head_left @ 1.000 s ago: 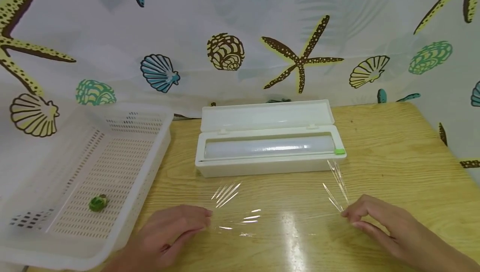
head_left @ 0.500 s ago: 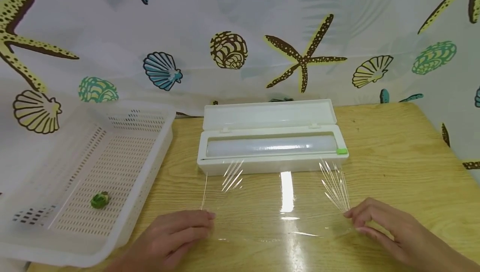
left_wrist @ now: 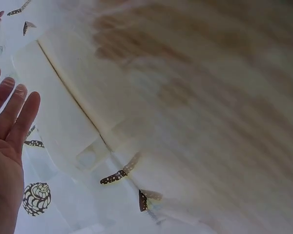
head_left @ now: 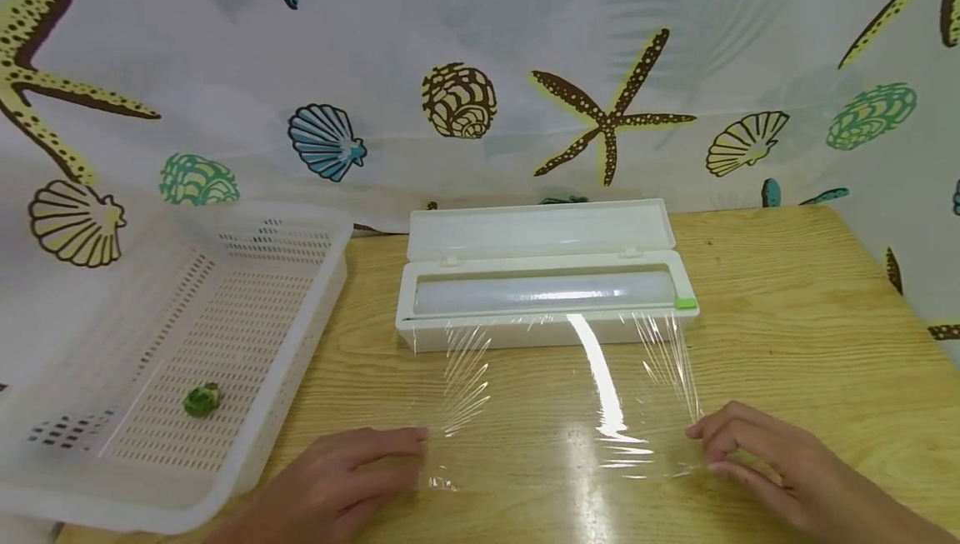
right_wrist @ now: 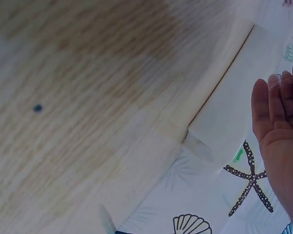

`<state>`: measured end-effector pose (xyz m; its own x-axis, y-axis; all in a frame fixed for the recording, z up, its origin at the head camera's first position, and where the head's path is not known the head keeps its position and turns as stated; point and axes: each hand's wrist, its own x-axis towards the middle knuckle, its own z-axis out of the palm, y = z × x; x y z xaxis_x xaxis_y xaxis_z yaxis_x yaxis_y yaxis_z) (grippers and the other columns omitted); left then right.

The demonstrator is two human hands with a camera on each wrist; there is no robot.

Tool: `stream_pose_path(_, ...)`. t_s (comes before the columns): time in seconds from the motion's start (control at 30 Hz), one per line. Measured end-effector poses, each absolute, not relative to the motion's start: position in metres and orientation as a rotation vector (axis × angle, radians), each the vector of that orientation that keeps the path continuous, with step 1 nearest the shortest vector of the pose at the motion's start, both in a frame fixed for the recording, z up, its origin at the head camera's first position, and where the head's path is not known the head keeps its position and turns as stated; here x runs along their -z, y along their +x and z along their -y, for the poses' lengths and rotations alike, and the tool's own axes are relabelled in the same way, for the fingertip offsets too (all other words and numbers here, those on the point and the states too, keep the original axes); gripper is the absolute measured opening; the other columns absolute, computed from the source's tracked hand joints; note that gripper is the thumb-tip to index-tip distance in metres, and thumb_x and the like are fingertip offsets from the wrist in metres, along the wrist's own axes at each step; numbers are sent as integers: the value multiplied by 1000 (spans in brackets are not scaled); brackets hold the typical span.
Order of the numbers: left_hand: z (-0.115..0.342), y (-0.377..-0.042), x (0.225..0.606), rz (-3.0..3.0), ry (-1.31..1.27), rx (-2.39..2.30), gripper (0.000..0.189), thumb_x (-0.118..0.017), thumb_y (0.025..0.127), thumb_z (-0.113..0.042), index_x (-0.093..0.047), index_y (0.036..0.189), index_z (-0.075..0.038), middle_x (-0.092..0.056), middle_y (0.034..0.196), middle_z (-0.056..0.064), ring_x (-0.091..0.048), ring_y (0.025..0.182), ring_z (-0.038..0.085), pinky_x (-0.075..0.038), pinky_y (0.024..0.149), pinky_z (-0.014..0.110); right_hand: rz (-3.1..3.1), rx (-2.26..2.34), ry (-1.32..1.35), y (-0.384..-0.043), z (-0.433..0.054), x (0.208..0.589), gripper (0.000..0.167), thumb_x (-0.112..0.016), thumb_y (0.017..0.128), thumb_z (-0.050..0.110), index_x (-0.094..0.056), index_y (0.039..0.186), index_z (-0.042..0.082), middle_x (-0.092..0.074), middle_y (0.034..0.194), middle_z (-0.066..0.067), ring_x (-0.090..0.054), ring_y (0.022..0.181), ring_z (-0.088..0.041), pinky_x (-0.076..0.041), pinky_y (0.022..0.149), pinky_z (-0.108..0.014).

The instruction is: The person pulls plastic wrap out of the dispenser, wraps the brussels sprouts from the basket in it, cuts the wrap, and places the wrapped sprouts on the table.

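Left hand [head_left: 341,473], right hand [head_left: 787,454] drawn slightly back. Right pinches clear plastic film [head_left: 602,377]; left seemingly likewise, though blurred. Pull evenly, level, away from white oblong plastic box [head_left: 536,263].

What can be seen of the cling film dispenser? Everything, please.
The cling film dispenser is a long white box, plastic by its look, lying flat on the wood-grain table. Its hinged lid is open toward the back. Inside lies a pale, glossy film roll; a bright green piece sits at the front right corner. Clear film runs from its front toward the left hand and right hand, neither touching the box.
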<state>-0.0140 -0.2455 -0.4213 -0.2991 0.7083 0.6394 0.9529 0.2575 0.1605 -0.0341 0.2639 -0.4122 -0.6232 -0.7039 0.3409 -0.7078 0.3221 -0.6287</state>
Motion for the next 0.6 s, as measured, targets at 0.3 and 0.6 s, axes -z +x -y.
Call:
stream_pose_path(0.3,247,-12,423,2230,-1490,668,29,-50,119,-21,-76,109,-11,-72,129,10,-73,117,27,-59,91,34,2577,-1168,1379,-35,-260,421,45,-76,96,-12,-66,115,27,-66,131,5,-64,121,-14,-46,104,-13)
stream_pose_path(0.6,246,-18,425,2269,-1526,603,33,-50,119,-21,-78,104,-14,-76,113,-2,-73,120,26,-56,93,35,2534,-1160,1397,-38,-257,433,20,-68,109,7,-66,115,25,-63,129,5,-61,118,-11,-47,101,-15)
